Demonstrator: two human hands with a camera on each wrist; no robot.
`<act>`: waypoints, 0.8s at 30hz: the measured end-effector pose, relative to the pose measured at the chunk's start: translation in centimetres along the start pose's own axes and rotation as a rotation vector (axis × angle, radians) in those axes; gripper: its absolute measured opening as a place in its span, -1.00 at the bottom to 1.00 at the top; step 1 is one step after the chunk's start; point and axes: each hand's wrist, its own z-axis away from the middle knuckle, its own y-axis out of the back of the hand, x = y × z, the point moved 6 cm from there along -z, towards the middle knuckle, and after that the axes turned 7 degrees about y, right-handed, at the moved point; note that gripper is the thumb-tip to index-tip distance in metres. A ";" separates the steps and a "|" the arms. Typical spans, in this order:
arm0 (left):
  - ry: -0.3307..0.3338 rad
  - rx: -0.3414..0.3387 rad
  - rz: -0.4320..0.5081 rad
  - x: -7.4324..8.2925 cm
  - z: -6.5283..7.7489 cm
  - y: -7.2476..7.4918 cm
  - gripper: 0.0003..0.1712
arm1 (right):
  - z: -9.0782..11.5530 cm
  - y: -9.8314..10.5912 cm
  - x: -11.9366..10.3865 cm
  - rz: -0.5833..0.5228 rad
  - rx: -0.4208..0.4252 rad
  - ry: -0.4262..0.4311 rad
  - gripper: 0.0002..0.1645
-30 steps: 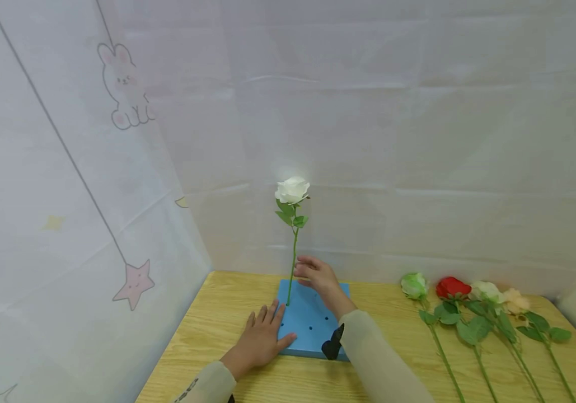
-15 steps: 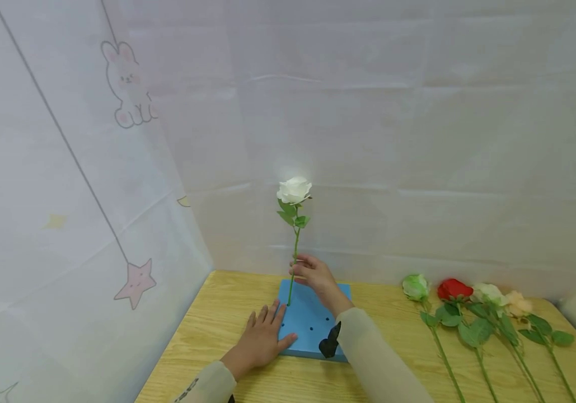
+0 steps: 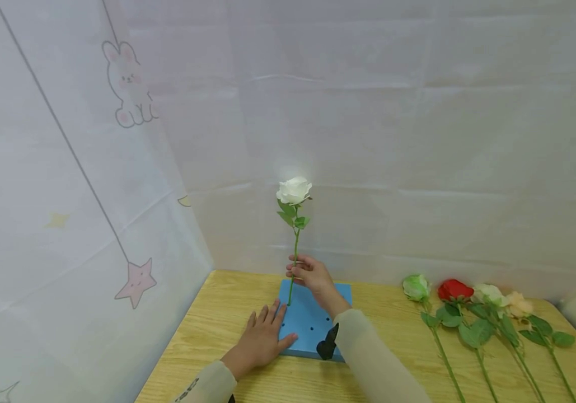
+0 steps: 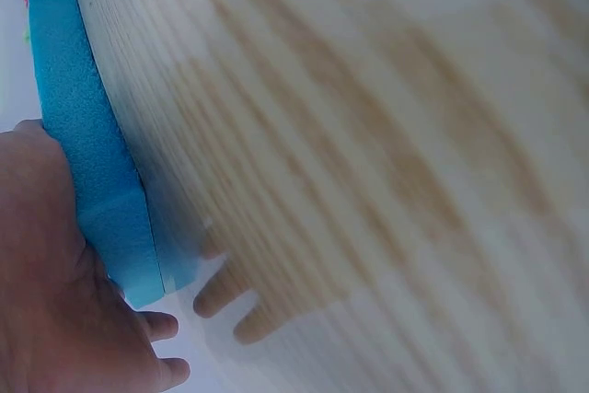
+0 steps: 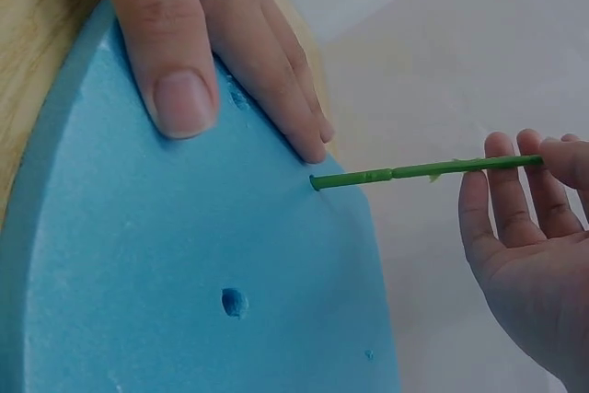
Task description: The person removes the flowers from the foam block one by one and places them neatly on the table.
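Note:
A white artificial rose (image 3: 294, 191) stands nearly upright, its green stem (image 5: 423, 170) meeting a hole in the blue foam block (image 3: 300, 341). My right hand (image 3: 316, 282) pinches the stem partway up, with the thumb on one side and the fingers behind it in the right wrist view. Spread over the block's left edge, my left hand (image 3: 260, 338) rests with straight fingers. Its thumb lies on the block's top near the front corner. Further holes show in the foam around the stem.
To the right on the wooden table (image 3: 383, 341) lie a pale green rose (image 3: 415, 286), a red rose (image 3: 455, 289), a cream rose (image 3: 489, 294) and a peach flower (image 3: 518, 304). White printed cloth (image 3: 348, 140) hangs behind and along the left.
My right hand has moved slightly left and its fingers have come around the stem. The left hand has stayed on the block, and the rose stands as before.

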 end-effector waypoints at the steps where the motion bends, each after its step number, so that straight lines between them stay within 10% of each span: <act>1: 0.000 -0.003 0.003 0.1 0.1 0.1 -0.01 | 0.0 0.0 0.0 -0.002 0.002 -0.003 -0.54; 24: 0.016 -0.010 -0.015 -0.3 -0.2 -0.2 0.07 | 0.2 -0.1 -2.3 0.027 0.023 0.050 -0.56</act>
